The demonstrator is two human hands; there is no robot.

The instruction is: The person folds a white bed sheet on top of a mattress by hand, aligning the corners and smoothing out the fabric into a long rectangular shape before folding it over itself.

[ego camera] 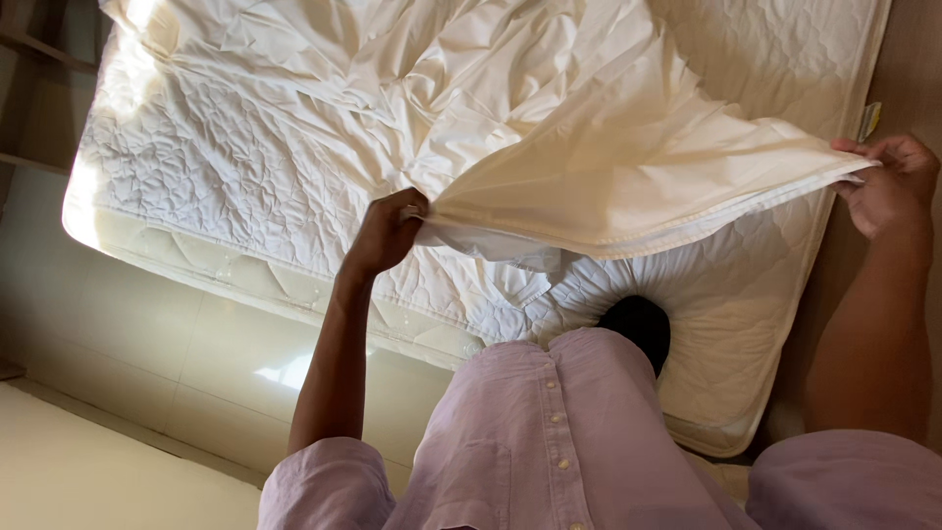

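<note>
A cream bed sheet (589,147) lies crumpled over a white quilted mattress (226,177). My left hand (385,234) pinches the sheet's hemmed edge near the middle of the mattress. My right hand (891,182) grips the same edge at the mattress's right side. The edge is stretched taut and lifted between both hands, above the mattress. Just below the lifted sheet, a dark rounded shape (638,329) presses a dent into the mattress, in front of my lilac buttoned shirt (549,442).
The mattress rests on a glossy pale tiled floor (147,363) with sun glare at its left corner. A brown surface (908,69) runs along the mattress's right side, with a small yellow tag (869,120) at the mattress edge. Dark shelf-like boards (34,98) stand at the far left.
</note>
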